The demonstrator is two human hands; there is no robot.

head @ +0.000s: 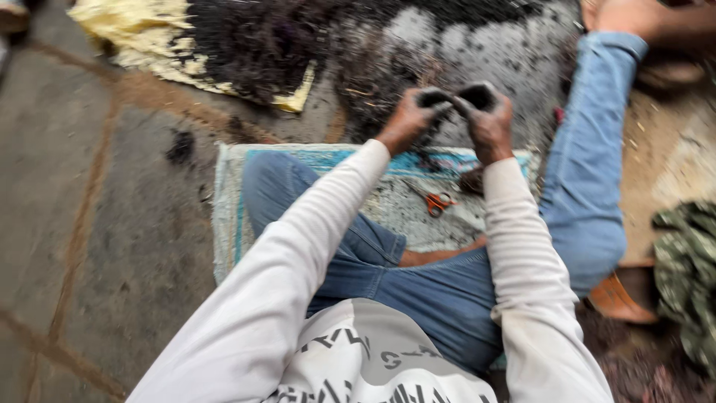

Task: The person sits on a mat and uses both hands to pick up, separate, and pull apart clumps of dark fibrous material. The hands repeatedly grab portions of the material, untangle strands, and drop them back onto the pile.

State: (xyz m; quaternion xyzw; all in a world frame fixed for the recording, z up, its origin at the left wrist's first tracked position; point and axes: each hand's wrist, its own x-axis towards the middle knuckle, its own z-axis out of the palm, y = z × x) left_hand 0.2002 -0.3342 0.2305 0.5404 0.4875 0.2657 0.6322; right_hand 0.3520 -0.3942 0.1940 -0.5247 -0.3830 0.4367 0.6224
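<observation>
Closest to me, the person sits on the floor in a pale long-sleeved top and blue jeans, one knee folded in, the other leg stretched out to the right. Under the legs lies a woven mat [231, 216] with a blue border, and on it, between the knees, a pair of orange-handled scissors [438, 202], well below the hands and untouched. Both arms reach straight forward, sleeves nearly parallel, wrists raised off the mat. The left hand [409, 119] closes around a small dark lump [432, 97], its fingers curled over it; the right hand [488, 123] grips a second dark lump [478, 95] the same way. The two lumps sit side by side at the same height, almost touching, each at the top of its fist, so neither hand is nearer than the other; they look like halves of one piece, though blur keeps me from telling. Beyond the hands a heap of dark soil [298, 45] spreads over the stone floor, partly covering a yellow sheet [142, 33] at the far left.
</observation>
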